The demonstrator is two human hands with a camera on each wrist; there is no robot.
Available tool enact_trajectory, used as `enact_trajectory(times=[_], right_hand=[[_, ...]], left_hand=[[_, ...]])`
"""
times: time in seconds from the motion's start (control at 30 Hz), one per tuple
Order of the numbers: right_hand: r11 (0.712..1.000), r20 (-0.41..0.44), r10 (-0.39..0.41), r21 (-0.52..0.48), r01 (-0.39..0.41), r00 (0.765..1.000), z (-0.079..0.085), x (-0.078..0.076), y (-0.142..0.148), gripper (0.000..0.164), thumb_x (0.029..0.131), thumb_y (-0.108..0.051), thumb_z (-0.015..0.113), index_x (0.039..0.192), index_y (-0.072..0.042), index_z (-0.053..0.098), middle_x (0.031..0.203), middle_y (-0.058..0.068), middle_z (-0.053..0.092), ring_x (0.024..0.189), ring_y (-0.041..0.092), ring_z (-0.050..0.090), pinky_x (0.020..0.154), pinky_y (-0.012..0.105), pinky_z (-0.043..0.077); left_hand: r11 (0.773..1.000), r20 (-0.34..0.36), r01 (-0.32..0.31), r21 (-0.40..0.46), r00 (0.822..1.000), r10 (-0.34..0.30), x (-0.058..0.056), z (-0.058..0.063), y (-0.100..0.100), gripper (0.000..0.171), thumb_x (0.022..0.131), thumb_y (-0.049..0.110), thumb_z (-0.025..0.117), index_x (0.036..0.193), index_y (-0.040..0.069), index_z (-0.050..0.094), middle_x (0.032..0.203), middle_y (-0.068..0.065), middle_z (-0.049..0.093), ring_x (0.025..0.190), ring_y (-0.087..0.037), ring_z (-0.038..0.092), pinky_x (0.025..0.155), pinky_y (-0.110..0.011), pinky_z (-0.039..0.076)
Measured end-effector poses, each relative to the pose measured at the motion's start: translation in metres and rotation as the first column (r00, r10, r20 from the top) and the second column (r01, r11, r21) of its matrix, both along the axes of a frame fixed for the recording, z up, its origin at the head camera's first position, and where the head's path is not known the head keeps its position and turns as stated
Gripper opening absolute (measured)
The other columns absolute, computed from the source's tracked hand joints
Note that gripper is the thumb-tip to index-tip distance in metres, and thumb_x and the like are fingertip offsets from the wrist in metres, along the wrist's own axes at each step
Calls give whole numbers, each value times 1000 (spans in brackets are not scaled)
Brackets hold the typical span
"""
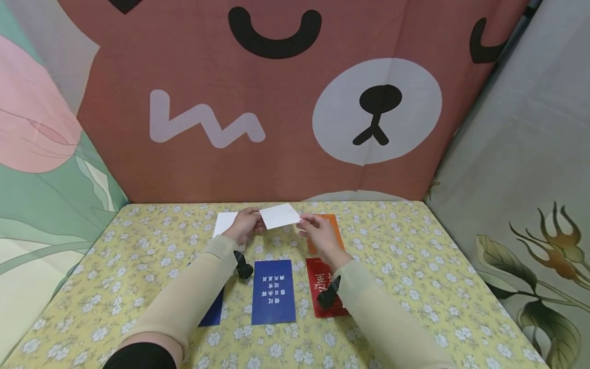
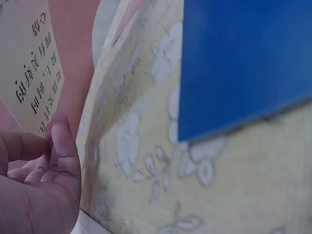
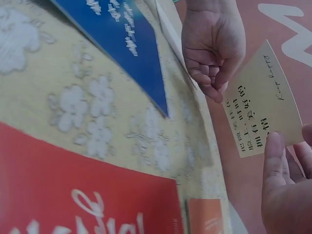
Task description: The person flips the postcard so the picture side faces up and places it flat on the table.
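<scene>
A pale card (image 1: 279, 216) is raised above the far part of the table, its blank face showing in the head view. My left hand (image 1: 245, 225) pinches its left edge, and my right hand (image 1: 321, 236) pinches the right corner between thumb and fingers. Handwritten-style Chinese characters and a line of script cover the card's other face (image 3: 263, 97) in the right wrist view. Beneath my left hand lies a white card (image 1: 224, 222), partly hidden. An orange card (image 1: 333, 225) and a red card (image 1: 318, 279) with white lettering lie under my right hand and wrist.
A blue card (image 1: 273, 292) with white characters lies between my forearms. Another blue card (image 1: 211, 312) shows partly from under the left sleeve. The table (image 1: 152, 266) has a yellow floral cloth. A brown printed curtain (image 1: 276, 174) hangs behind its far edge.
</scene>
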State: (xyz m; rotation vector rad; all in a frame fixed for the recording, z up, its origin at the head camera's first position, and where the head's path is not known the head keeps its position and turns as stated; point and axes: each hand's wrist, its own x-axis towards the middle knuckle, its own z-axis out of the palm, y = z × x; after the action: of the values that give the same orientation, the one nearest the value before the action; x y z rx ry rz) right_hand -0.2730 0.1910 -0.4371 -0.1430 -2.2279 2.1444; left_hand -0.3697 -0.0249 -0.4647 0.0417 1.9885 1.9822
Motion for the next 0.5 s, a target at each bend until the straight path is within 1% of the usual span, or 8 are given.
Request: enact_trajectory(times=[0.17, 0.27, 0.33, 0.43, 0.5], right_hand=[[998, -44, -24, -55, 22, 999, 9, -2, 2, 28, 106, -9, 59, 131, 4, 63, 125, 20, 65, 119, 35, 64, 99, 44, 54], [998, -74, -28, -66, 23, 997, 13, -3, 3, 26, 106, -8, 59, 129, 4, 65, 124, 19, 66, 116, 32, 65, 95, 41, 56], [997, -81, -29, -69, 23, 996, 17, -3, 4, 26, 106, -9, 59, 129, 3, 65, 124, 18, 66, 116, 31, 65, 95, 40, 56], [998, -89, -39, -59, 34, 995, 24, -3, 7, 29, 107, -13, 58, 131, 2, 64, 127, 17, 65, 118, 32, 65, 98, 42, 55], [997, -103, -45, -73, 38, 994, 29, -3, 9, 31, 108, -14, 57, 133, 4, 62, 129, 18, 63, 122, 36, 62, 102, 48, 51]], left_hand=[[1000, -38, -28, 10, 999, 28, 1, 3, 4, 43, 109, 5, 43, 152, -4, 42, 90, -9, 64, 71, -17, 57, 64, -29, 48], [999, -62, -47, 3, 997, 47, 2, 5, 6, 42, 110, 7, 42, 150, -4, 44, 96, -10, 64, 78, -20, 61, 68, -31, 50], [998, -63, -60, 12, 996, 60, 2, 6, 7, 41, 110, 7, 41, 149, -4, 44, 101, -13, 63, 84, -23, 64, 70, -32, 51], [998, -63, -64, 26, 996, 66, 3, 8, 9, 36, 110, 6, 41, 144, -5, 46, 108, -19, 63, 90, -26, 67, 72, -32, 53], [998, -66, -62, 20, 996, 63, 5, 9, 10, 31, 111, 7, 42, 138, -5, 49, 112, -22, 63, 93, -27, 68, 74, -32, 53]])
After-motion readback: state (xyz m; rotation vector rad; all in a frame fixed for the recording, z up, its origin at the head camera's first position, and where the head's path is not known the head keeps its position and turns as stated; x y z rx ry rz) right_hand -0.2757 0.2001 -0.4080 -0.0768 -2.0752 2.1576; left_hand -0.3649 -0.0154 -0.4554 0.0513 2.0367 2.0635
